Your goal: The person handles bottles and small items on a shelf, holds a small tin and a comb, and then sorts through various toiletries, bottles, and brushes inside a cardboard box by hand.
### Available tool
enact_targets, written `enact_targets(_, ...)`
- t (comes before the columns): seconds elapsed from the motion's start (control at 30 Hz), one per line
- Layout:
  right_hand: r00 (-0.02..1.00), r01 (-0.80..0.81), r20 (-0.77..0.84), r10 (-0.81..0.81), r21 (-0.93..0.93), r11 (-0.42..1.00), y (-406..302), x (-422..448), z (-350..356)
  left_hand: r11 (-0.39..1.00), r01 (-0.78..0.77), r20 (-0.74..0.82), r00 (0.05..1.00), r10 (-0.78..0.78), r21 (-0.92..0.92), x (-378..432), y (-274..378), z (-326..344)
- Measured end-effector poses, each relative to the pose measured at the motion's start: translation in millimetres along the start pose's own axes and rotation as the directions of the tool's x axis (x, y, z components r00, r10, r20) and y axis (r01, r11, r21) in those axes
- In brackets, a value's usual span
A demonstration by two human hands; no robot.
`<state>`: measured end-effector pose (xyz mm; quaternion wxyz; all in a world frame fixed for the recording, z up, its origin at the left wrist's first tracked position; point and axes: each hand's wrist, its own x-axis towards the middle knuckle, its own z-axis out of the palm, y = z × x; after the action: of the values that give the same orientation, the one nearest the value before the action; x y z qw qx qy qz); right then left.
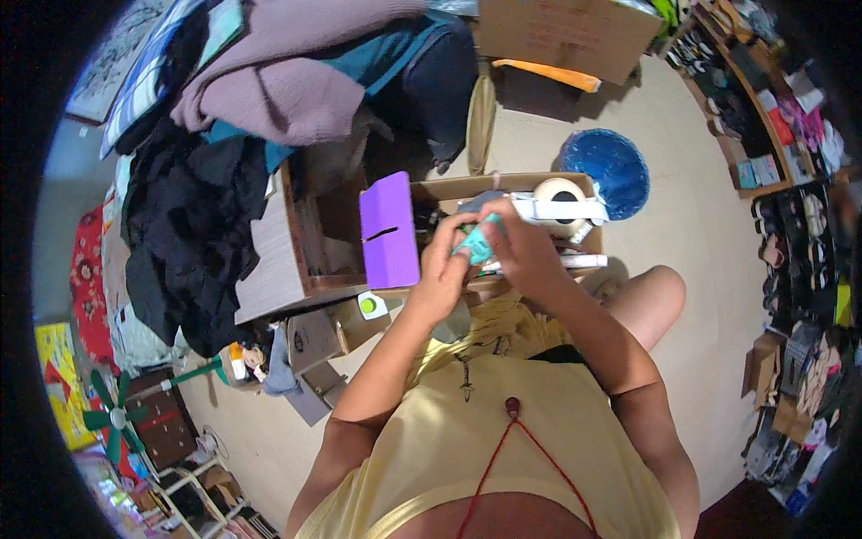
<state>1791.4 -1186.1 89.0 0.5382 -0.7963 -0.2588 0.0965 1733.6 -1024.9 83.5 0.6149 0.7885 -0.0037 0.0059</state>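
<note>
A small teal packet, bearing writing, is held between both hands above an open cardboard box. My left hand grips its lower left end. My right hand has its fingers at the upper right end. Within the box, a cream-coloured roll with a dark centre lies at the right, a white strap-like item across it. A purple folded card piece with a dark slot stands at the box's left end. Other box contents are hidden behind my hands.
A blue lined bin stands beyond the box's right end. At the left, black clothing hangs over a wooden cabinet. A large cardboard carton is at the top; shoe shelves line the right. A green fan is lower left.
</note>
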Motion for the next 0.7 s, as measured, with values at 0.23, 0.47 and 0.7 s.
enact_targets(0.23,0.992,-0.051,0.118,0.035,0.135,0.989,-10.6,-1.0,-4.0,0.998,0.046,-0.037,0.998,-0.047,-0.049,-2.5,-3.6,-0.1)
enact_targets(0.47,0.935,-0.185,-0.181,0.306,0.488,0.853,2.7,-8.2,-9.6,0.961,0.102,-0.008,0.994,-0.108,-0.257,-3.6,2.3,3.8)
enact_targets(0.7,0.862,-0.098,-0.41,0.3,0.445,0.89,10.0,-9.4,-47.7,0.97,0.161,0.086,0.985,-0.148,-0.183,-5.2,4.1,6.5)
